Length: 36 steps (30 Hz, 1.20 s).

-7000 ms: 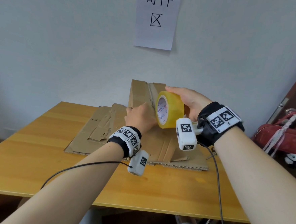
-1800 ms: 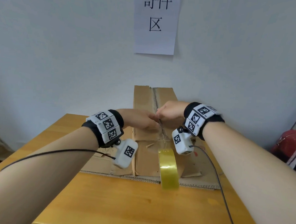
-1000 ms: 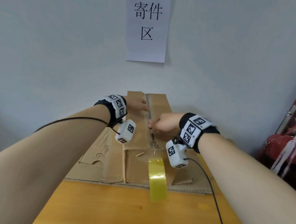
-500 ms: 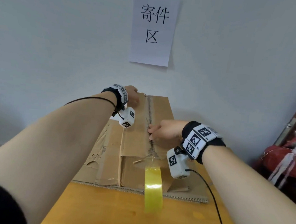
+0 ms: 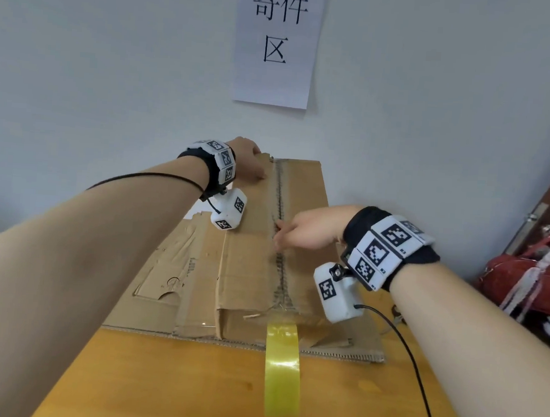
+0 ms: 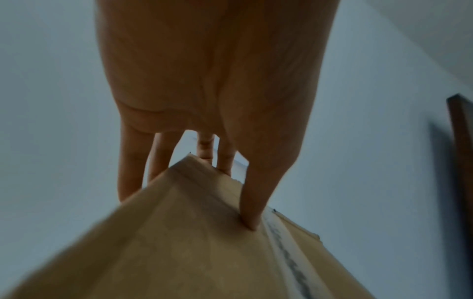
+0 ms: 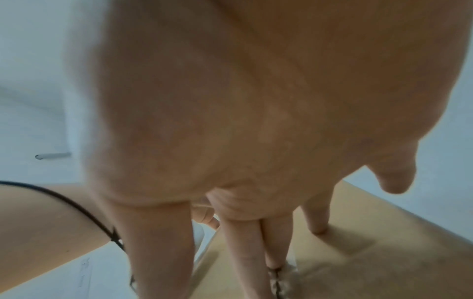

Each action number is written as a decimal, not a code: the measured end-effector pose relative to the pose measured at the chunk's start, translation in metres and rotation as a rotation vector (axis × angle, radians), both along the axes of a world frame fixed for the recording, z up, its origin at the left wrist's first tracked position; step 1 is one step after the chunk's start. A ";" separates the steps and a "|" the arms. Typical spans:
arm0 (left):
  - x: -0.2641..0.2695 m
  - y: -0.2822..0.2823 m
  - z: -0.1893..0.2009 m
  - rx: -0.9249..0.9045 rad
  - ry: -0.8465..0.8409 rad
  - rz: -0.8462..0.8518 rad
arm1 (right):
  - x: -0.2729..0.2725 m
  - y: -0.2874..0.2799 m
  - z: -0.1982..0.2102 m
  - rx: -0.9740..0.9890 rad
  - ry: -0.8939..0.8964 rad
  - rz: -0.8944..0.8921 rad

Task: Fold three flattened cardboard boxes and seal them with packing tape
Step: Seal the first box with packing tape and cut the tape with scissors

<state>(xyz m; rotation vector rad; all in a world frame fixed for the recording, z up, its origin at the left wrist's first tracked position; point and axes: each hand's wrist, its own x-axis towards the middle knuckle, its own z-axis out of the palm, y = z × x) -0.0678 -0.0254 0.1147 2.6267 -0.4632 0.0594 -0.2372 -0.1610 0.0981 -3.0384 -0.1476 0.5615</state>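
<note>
We have the folded cardboard box point(image 5: 251, 249) mid-frame in the head view, standing on a stack of flattened cardboard point(image 5: 164, 285) on the wooden table point(image 5: 163, 386).

Left hand point(image 5: 247, 164) is at the box's far top edge, upper centre of frame. Left wrist view: fingers point(image 6: 130, 161) go straight down over the far edge, thumb flat on the top face just beside the seam. Fingers extended, pressing, not curled round anything.

Right hand point(image 5: 311, 232) sits on the top face right of centre, fingertips on the taped centre seam point(image 5: 280, 208). Right wrist view: its fingers point(image 7: 243, 248) are straight and close together, tips touching the seam; thumb off to the side, clear of the cardboard. Nothing gripped.

Yellow tape roll point(image 5: 282, 368) hangs at the box's near end, lower centre of frame, in front of the table edge; clear tape runs from it up onto the seam. Neither hand touches the roll.

White paper sign point(image 5: 277, 42) on the wall, top centre. Red bag point(image 5: 528, 284) at the right edge.
</note>
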 end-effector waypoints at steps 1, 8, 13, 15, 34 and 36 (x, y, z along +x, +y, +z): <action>-0.003 0.001 0.001 -0.008 0.000 -0.009 | 0.002 0.001 0.001 0.001 -0.017 -0.003; -0.017 0.016 0.003 -0.002 -0.008 -0.087 | 0.003 0.005 0.004 0.043 -0.080 0.004; -0.029 0.028 0.006 0.007 0.008 -0.120 | 0.005 0.010 0.014 0.065 -0.158 -0.002; -0.033 0.030 0.006 0.008 -0.002 -0.127 | 0.008 0.012 0.016 0.091 -0.184 -0.025; -0.065 0.041 0.012 0.034 -0.062 -0.140 | 0.032 0.020 0.021 0.025 -0.310 -0.110; -0.065 0.041 0.012 0.035 -0.065 -0.143 | 0.033 0.017 0.022 0.019 -0.303 -0.110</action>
